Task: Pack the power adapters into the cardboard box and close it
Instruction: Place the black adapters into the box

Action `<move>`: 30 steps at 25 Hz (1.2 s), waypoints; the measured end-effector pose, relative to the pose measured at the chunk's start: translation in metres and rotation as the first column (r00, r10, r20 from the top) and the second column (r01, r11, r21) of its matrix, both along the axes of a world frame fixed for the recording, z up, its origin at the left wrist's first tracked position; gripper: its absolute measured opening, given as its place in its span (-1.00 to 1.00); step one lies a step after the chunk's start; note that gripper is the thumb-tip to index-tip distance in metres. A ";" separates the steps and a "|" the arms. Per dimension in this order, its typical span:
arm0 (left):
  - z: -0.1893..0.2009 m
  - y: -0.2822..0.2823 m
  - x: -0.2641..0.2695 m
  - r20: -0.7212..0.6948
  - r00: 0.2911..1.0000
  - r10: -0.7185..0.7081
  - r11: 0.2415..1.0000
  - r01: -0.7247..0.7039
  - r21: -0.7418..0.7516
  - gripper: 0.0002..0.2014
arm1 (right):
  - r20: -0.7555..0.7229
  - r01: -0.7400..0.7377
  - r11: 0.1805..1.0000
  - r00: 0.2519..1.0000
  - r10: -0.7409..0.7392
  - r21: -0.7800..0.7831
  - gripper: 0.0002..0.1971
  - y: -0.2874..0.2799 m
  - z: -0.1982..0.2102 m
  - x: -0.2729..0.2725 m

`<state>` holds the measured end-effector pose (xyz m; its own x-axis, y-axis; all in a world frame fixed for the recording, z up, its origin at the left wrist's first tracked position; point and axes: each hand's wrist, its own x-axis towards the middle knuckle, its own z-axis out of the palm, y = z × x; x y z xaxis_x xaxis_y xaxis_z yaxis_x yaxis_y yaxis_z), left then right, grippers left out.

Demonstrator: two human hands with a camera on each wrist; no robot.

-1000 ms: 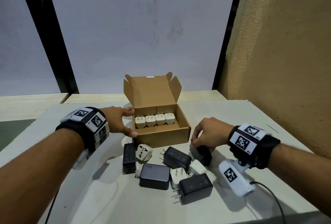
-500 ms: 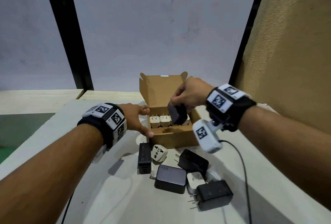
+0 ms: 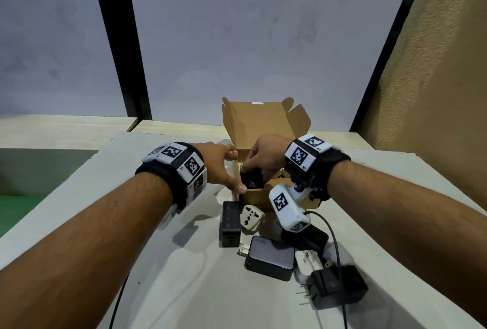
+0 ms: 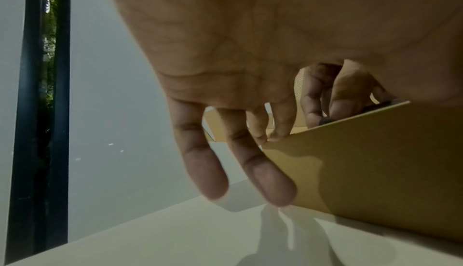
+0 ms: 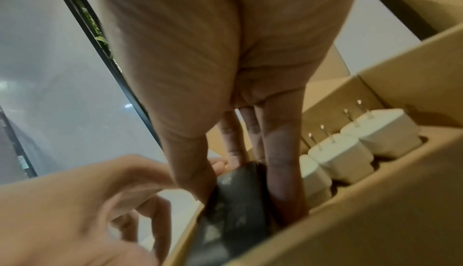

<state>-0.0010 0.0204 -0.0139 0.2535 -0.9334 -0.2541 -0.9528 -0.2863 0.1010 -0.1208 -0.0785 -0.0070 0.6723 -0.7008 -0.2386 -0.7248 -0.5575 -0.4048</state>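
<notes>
The open cardboard box (image 3: 254,197) stands on the white table, lid (image 3: 259,123) raised at the back. My right hand (image 3: 263,156) pinches a black adapter (image 3: 253,179) and holds it down in the box's front left corner. In the right wrist view that black adapter (image 5: 233,211) sits between thumb and fingers beside a row of white adapters (image 5: 338,151), prongs up. My left hand (image 3: 224,168) braces the box's left wall (image 4: 375,171) with straight fingers, thumb at the front corner. Several loose adapters lie before the box, among them a black one (image 3: 231,220) and a white travel adapter (image 3: 252,216).
A dark "65W" adapter (image 3: 271,256), a white one (image 3: 308,263) and a black pronged one (image 3: 337,285) lie nearer me. A black cable (image 3: 334,244) runs over them. A tan wall (image 3: 434,91) rises at the right; the table's edge runs along the left.
My right hand lifted the black adapter off the table, carried it over the box and lowered it into the front left corner. My left hand stayed on the box's left side.
</notes>
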 end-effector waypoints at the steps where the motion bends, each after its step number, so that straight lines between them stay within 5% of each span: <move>1: 0.001 0.001 -0.001 -0.002 1.000 0.001 1.000 -0.001 -0.004 0.04 | -0.027 -0.012 1.000 1.000 0.012 0.001 -0.65 0.000 -0.002 0.001; 8: 0.001 0.003 -0.001 -0.013 1.000 -0.004 1.000 0.004 -0.009 0.06 | -0.162 -0.107 0.994 0.981 0.109 0.026 -0.61 -0.003 -0.013 0.003; 16: -0.006 -0.002 0.012 -0.066 0.998 -0.022 1.000 0.021 -0.013 0.11 | -0.148 -0.181 0.983 0.973 0.179 -0.002 -0.68 0.008 -0.004 -0.002; 21: -0.008 -0.004 0.011 -0.044 0.999 -0.032 0.999 0.032 0.017 0.09 | -0.083 -0.219 0.976 0.973 0.218 -0.009 -0.91 0.022 0.027 -0.059; 30: -0.007 -0.007 0.009 -0.008 1.000 -0.011 0.998 0.012 0.059 0.10 | -0.292 -0.335 0.942 0.903 0.314 -0.022 -0.63 0.039 -0.002 -0.120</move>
